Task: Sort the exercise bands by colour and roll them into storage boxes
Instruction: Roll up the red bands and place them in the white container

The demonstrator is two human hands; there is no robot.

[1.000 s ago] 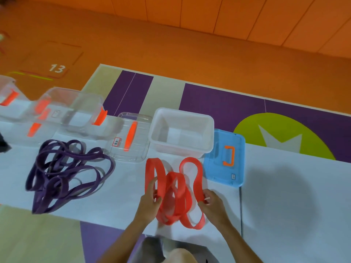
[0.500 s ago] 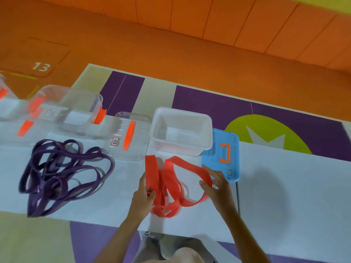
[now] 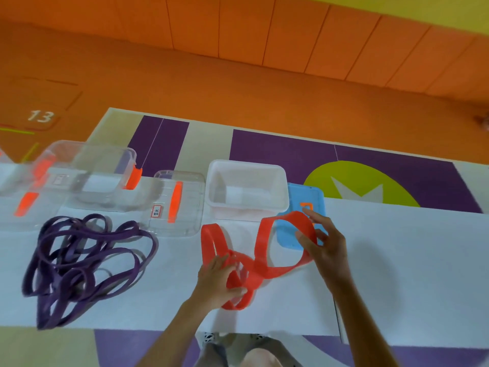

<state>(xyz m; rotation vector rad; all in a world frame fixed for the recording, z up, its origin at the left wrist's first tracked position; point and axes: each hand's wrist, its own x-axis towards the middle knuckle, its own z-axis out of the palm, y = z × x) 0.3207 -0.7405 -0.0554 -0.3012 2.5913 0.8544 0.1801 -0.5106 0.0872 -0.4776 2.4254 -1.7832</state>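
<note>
Several red exercise bands (image 3: 260, 256) lie tangled on the white table (image 3: 397, 260) in front of me. My left hand (image 3: 221, 280) presses down on the heap's left side, fingers closed into the loops. My right hand (image 3: 321, 241) holds one red loop lifted and stretched to the right, over the blue lid (image 3: 293, 200). An empty white storage box (image 3: 247, 190) stands just behind the red bands. A pile of purple bands (image 3: 82, 263) lies loose at the left, untouched.
A clear lid with an orange handle (image 3: 177, 202) lies left of the white box. Clear storage boxes with orange clips (image 3: 90, 176) stand further left. The table's near edge runs just below my forearms. Coloured floor mats lie beyond the table.
My right hand has pulled one red loop up and out to the right, toward the blue lid. My left hand has shifted onto the heap and pins it down.
</note>
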